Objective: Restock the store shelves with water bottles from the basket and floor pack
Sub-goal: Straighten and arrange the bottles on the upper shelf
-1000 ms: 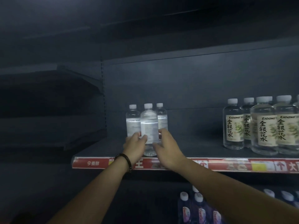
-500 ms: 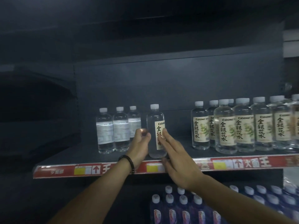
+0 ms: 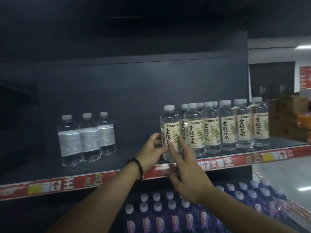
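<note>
A clear water bottle (image 3: 169,125) with a white cap and a cream label stands on the dark shelf (image 3: 126,163), at the left end of a row of several matching bottles (image 3: 227,128). My left hand (image 3: 150,151), a dark bracelet on its wrist, grips the bottle's lower left side. Fingers of my right hand (image 3: 186,169) lie straight against the front of the label. Three bottles with white labels (image 3: 87,137) stand together further left on the same shelf.
A red price strip (image 3: 67,184) runs along the shelf's front edge. Between the two bottle groups the shelf is bare. Below, several purple-labelled bottles (image 3: 168,214) fill the lower shelf. Cardboard boxes (image 3: 286,115) and an aisle floor lie to the right.
The bottle has travelled right along the shelf in both hands, from beside the three white-labelled bottles to the cream-labelled row. Its label has turned to face front.
</note>
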Available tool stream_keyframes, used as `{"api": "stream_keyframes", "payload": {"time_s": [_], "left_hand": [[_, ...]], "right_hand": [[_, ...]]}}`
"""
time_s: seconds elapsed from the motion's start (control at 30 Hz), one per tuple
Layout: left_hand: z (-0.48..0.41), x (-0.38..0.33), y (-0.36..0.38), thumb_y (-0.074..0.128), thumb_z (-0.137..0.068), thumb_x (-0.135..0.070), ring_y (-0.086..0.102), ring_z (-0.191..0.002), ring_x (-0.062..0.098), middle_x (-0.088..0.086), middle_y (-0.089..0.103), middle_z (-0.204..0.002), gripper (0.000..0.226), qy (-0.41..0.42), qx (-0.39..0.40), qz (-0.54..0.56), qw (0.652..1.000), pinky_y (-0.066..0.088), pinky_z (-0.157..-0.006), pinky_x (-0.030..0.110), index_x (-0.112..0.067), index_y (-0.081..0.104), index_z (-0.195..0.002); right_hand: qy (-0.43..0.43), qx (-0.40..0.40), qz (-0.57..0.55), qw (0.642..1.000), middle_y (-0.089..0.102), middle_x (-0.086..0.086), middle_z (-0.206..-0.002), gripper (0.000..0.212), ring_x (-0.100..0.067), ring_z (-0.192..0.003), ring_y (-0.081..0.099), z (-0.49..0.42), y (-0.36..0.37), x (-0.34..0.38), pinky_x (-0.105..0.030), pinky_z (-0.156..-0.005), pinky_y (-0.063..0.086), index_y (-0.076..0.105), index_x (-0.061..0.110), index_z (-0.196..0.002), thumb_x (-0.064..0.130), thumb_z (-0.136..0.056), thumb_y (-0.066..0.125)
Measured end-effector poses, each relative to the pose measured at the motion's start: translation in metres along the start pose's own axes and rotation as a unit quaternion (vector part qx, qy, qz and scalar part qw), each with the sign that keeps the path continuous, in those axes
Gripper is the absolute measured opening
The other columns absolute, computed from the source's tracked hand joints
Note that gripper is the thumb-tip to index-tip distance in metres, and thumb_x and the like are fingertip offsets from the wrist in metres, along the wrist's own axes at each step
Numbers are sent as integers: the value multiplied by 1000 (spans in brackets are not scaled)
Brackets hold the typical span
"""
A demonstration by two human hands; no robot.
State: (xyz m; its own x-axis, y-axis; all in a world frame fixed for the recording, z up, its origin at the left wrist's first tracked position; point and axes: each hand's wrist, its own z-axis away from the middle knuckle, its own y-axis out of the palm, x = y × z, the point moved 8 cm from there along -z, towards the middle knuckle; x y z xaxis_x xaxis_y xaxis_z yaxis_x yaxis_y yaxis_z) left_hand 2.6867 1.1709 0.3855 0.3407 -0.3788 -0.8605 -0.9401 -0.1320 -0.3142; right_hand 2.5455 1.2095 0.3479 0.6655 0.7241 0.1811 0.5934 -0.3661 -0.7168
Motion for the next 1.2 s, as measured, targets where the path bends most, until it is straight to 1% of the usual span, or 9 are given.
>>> {"api": "stream_keyframes", "payload": {"time_s": [0.2, 0.3, 0.47, 0.6, 0.7, 0.77, 0.83, 1.03, 1.2], "left_hand": [[-7, -13, 24, 69, -101, -21, 60, -104, -10, -18, 65, -118, 51, 36, 2, -63, 997, 48, -70, 1, -31, 48, -146], [-12, -12, 30, 65, -103, -17, 56, -99, -14, -22, 63, -114, 51, 40, -1, -76, 996, 45, -68, -3, -27, 46, -149], [-16, -12, 31, 61, -105, -18, 61, -105, -5, -12, 66, -126, 52, 41, 1, -106, 994, 49, -72, 7, -28, 44, -152], [-16, -12, 29, 63, -104, -21, 64, -102, -1, -14, 68, -117, 48, 37, 1, -121, 992, 47, -75, 13, -32, 46, -148], [-8, -8, 4, 64, -103, -26, 66, -104, 7, -9, 67, -118, 45, 37, -56, -186, 980, 51, -89, 23, -29, 49, -145], [0, -2, -25, 63, -102, -28, 67, -105, 10, -9, 66, -119, 39, 52, -92, -250, 962, 55, -99, 33, -26, 56, -140], [13, -1, -61, 61, -101, -32, 64, -104, 8, -13, 63, -115, 27, 85, -133, -329, 931, 56, -97, 36, -30, 61, -128], [60, 13, -163, 59, -98, -31, 55, -97, 21, -5, 63, -104, 10, 136, -249, -547, 788, 49, -84, 39, -26, 61, -107], [71, 30, -201, 62, -95, -22, 44, -107, 14, -11, 55, -111, 18, 94, -328, -455, 823, 46, -96, 38, -31, 57, -109]], "right_hand": [[16, 4, 63, 998, -37, 6, -170, 86, -22, -162, -19, 4, -9, -19, -33, -125, 11, 3, 27, -170, 47, -102, 51], [29, 21, 56, 998, -39, 6, -168, 89, -22, -162, -20, 2, -8, -25, -37, -127, 7, -1, 26, -170, 50, -102, 51], [44, 24, 51, 997, -36, 2, -170, 89, -25, -162, -20, 0, -4, -25, -38, -127, 8, 1, 24, -170, 52, -102, 52], [60, 24, 60, 996, -28, -2, -173, 85, -26, -163, -13, 0, -5, -22, -47, -131, 8, 7, 25, -170, 47, -102, 52], [70, -30, 54, 996, 5, -4, -172, 67, -27, -159, 9, -1, -15, -13, -52, -128, 14, 31, 27, -160, 42, -98, 53], [54, -92, 27, 994, 33, -4, -154, 51, -24, -145, 32, -4, -24, 1, -50, -121, 32, 48, 24, -142, 36, -93, 55], [39, -119, -19, 992, 41, 0, -139, 46, -19, -128, 41, -14, -23, 17, -43, -111, 41, 51, 21, -136, 33, -92, 57], [116, -16, -217, 969, 60, 2, -123, 35, -13, -110, 59, -70, 13, 65, -26, -96, 46, 59, 21, -128, 25, -95, 70], [140, 54, -278, 949, 66, 0, -114, 26, -17, -106, 65, -118, 70, 95, -25, -91, 52, 62, 18, -120, 20, -95, 71]]}}
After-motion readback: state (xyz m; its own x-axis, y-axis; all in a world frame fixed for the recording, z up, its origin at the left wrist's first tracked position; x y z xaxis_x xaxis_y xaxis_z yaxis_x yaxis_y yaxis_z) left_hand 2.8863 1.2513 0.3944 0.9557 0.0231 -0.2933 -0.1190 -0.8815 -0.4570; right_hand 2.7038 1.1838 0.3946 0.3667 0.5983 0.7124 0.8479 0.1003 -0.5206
